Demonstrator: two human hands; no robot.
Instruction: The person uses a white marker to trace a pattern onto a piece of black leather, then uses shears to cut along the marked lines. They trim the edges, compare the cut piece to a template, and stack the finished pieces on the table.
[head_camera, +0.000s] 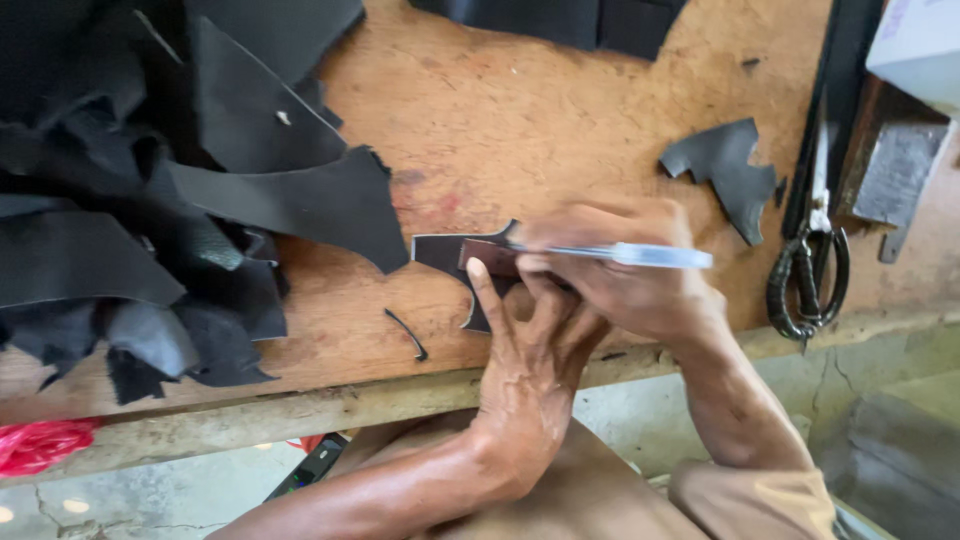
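a small flat piece of black leather (440, 252) lies on the worn orange-brown wooden workbench (560, 120), near its front edge, with a narrow reddish-brown template strip (487, 257) laid on top of it; the strip's long axis runs left to right across the bench, its free end pointing left toward the heap of black leather offcuts (150, 200). the left hand (525, 370) reaches up from below, its fingers spread and mostly straight, the forefinger pressing down on the strip and the leather, nothing gripped. the right hand (625, 270) is closed around a slim silver-white pen (640, 256), which lies nearly level, its long axis also left to right, its tip pointing left at the strip's upper edge and its back end sticking out to the right past the knuckles. a thin curved sliver of black leather (408, 335) lies just left of the hands. a jagged black leather scrap (730, 175) rests to the upper right, well apart from the work, and a pair of dark-handled metal scissors (812, 250) lies beside it at the bench's right side, blades pointing away from the person.
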